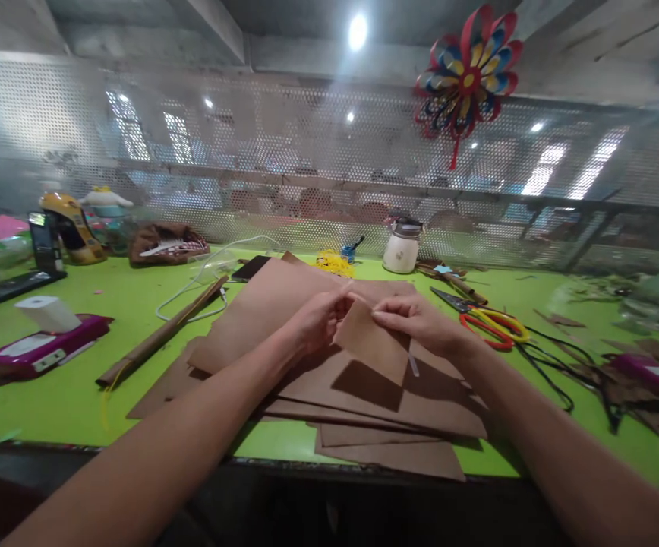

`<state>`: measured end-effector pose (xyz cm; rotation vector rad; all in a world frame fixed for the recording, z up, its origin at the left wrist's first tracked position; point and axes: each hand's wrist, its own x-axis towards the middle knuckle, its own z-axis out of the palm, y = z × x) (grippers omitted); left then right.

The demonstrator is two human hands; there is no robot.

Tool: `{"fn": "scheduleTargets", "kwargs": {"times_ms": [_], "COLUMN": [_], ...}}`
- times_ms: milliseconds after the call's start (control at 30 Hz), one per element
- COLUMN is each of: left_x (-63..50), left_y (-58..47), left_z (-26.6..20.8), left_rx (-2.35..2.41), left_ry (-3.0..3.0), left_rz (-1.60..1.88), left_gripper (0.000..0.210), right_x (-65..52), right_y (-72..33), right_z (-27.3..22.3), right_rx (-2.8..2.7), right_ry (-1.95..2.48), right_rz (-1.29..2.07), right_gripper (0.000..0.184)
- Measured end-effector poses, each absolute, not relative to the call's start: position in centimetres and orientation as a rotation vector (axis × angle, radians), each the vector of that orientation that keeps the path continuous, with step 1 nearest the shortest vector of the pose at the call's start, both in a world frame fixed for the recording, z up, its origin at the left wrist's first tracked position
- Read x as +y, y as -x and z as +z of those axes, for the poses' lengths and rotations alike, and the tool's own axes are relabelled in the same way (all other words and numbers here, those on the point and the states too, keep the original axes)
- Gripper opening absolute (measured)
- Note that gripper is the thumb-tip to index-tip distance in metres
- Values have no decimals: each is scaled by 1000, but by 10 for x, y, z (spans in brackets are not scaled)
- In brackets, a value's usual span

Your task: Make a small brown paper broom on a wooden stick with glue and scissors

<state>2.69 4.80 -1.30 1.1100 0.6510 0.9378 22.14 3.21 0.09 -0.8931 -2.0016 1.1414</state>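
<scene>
On the green surface: here's the action, a small brown piece worked between the fingers above a broad pile; that looks like the step in hand.
Brown sheets: a loose, overlapping pile through the middle, edges out of line, the lowest ones reaching toward the near edge.
Brown roll: slanting away on the left, beside the pile.
Purple power strip: further left, white plug block on top, well out of the way.
Scissors: red and yellow handles just beside the right hand, blades pointing away; a sideways swing could catch them.
Hands: left hand pinching the upper left corner, fingertips partly hidden; right gripping the upper right edge, thumb against fingers.
Held piece: tilted, raised, shadow below; the next move seems to call for light, even pressure.
White jar: upright beyond the pile.
Yellow strands: bunched behind it all.
White strip: by the piece's right edge, perhaps a snag.
</scene>
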Motion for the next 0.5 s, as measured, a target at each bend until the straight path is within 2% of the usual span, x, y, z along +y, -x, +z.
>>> {"fn": "scheduleTargets", "kwargs": {"times_ms": [67,233,367,500], "left_x": [45,48,52,47], "left_y": [-27,-26,-24,-25], "left_z": [-9,-14,-18,-13], "left_rx": [682,859,847,870], "left_ry": [-1206,-1664,-1681,-1691], "left_rz": [883,865,801,858], "left_gripper": [41,30,28,20], "right_x": [33,39,41,42], "right_y": [-220,-219,-220,-225], "right_z": [-2,-9,-8,-3], "right_rx": [-2061,-2159,-2128,-1970], "right_ry": [928,1025,1095,1130], "right_rz": [1116,980,916,1004], "right_gripper": [29,25,20,17]}}
